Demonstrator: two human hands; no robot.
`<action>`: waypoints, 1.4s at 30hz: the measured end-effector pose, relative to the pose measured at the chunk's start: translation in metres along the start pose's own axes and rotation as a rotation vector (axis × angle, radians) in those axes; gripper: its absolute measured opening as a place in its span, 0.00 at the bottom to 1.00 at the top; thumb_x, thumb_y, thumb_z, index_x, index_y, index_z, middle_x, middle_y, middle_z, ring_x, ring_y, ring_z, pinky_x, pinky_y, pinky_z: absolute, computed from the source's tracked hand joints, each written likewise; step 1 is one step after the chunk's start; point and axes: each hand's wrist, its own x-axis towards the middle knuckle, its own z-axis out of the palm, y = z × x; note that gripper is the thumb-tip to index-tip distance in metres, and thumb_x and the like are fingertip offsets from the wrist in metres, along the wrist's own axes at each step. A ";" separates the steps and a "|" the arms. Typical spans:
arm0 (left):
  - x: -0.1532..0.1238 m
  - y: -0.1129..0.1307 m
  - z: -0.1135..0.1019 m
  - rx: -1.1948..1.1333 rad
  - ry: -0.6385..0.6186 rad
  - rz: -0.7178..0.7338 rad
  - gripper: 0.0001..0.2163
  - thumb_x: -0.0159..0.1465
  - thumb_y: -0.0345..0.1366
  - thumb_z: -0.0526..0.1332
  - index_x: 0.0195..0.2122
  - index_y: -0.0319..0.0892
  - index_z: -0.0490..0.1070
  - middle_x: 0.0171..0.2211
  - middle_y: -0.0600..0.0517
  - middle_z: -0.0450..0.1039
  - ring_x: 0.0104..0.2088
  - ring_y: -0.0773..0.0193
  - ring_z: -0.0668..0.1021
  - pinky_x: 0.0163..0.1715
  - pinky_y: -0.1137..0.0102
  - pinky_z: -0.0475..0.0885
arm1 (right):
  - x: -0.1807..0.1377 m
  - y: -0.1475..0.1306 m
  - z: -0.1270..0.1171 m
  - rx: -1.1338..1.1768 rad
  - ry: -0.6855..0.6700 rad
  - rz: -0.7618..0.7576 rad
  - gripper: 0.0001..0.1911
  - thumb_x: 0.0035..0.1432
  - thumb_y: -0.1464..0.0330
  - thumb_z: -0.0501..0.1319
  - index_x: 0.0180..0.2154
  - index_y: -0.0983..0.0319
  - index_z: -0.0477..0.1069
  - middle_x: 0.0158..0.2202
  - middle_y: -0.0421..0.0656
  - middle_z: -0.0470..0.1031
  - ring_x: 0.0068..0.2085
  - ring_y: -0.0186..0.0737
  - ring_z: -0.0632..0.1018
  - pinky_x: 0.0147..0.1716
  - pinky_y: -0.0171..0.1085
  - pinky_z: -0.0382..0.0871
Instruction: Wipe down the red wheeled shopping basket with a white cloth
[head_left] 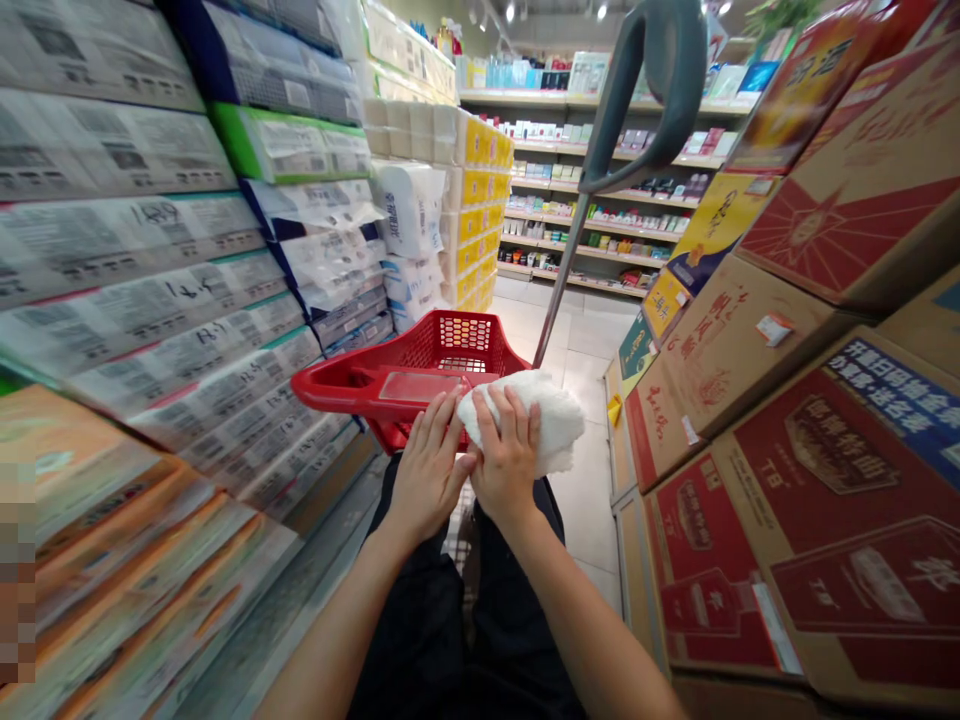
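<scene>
A white cloth (pixel 559 425), crumpled and soft, lies under the fingers of my right hand (pixel 506 450). That hand presses it against the near right corner of a red plastic shopping basket (pixel 352 388). My left hand (pixel 431 465) rests close beside it, fingers stretched out along the basket's near rim, with its thumb close to my right hand. I cannot see anything held in the left hand. From the basket's right side a long pull handle (pixel 570 255) with a grey loop grip rises towards me. The basket's perforated far wall shows; the near corner is partly hidden by the cloth and hands.
Stacked tissue packs (pixel 142 240) line the left side, with orange-and-white packs (pixel 112 540) nearer me. Cardboard cartons (pixel 757 350) rise closely on the right. Beyond the tiled floor (pixel 585 335), shelves of small goods (pixel 600 210) cross the far end of the aisle.
</scene>
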 end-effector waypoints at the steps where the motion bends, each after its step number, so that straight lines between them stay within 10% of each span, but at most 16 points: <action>1: 0.000 0.000 0.000 -0.002 -0.003 -0.001 0.29 0.73 0.47 0.41 0.72 0.44 0.36 0.71 0.44 0.47 0.71 0.54 0.50 0.67 0.56 0.49 | 0.001 0.007 -0.003 0.014 -0.009 -0.042 0.28 0.62 0.68 0.55 0.63 0.59 0.62 0.63 0.47 0.65 0.66 0.50 0.61 0.69 0.55 0.41; 12: 0.004 0.004 -0.003 -0.031 -0.025 -0.030 0.30 0.73 0.48 0.40 0.72 0.43 0.35 0.71 0.45 0.47 0.71 0.53 0.51 0.67 0.56 0.48 | 0.043 0.125 -0.027 0.836 -0.180 -0.087 0.20 0.57 0.67 0.51 0.45 0.58 0.78 0.50 0.45 0.77 0.56 0.51 0.73 0.60 0.52 0.62; 27: -0.007 -0.007 -0.022 -0.008 -0.089 -0.001 0.30 0.73 0.46 0.44 0.72 0.46 0.34 0.71 0.47 0.47 0.71 0.56 0.49 0.68 0.57 0.47 | 0.021 0.098 -0.023 0.900 -0.031 0.033 0.18 0.56 0.66 0.52 0.41 0.57 0.78 0.45 0.43 0.76 0.52 0.49 0.73 0.58 0.51 0.62; 42: 0.048 -0.024 0.018 -0.167 -0.079 0.084 0.26 0.73 0.45 0.44 0.70 0.45 0.45 0.70 0.46 0.52 0.70 0.58 0.52 0.69 0.55 0.48 | 0.024 0.117 -0.013 0.733 0.163 0.111 0.16 0.57 0.66 0.50 0.38 0.58 0.76 0.42 0.43 0.76 0.49 0.47 0.72 0.56 0.48 0.62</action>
